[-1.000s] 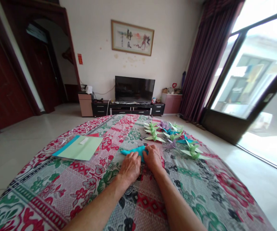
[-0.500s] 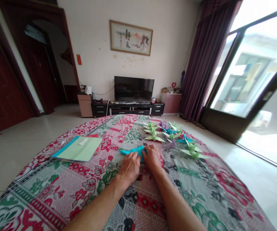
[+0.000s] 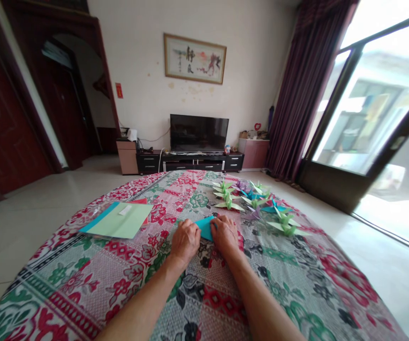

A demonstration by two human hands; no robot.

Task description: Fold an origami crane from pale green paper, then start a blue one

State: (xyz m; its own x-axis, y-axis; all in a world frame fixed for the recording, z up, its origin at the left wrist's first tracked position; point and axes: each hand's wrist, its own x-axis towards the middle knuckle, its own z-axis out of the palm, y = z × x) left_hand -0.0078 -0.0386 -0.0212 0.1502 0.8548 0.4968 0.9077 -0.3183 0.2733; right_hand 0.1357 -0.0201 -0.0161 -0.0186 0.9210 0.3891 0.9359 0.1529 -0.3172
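A piece of folded blue paper (image 3: 205, 229) lies on the patterned tablecloth in front of me, its middle showing between my hands. Its left end is under the curled fingers of my left hand (image 3: 186, 238), which grips it there. My right hand (image 3: 226, 233) holds the other end, fingers bent down over it. Both ends of the paper are covered, so its full outline is hidden.
Several folded paper cranes in green, purple and blue, such as a green crane (image 3: 228, 203), stand at the right. Sheets of coloured paper (image 3: 122, 222) lie at the left on the round table's floral tablecloth (image 3: 119, 286). A television (image 3: 199, 134) stands beyond.
My left hand has slid left along the blue paper and now covers its left tip, leaving the middle bare. My right hand stays at the right end.
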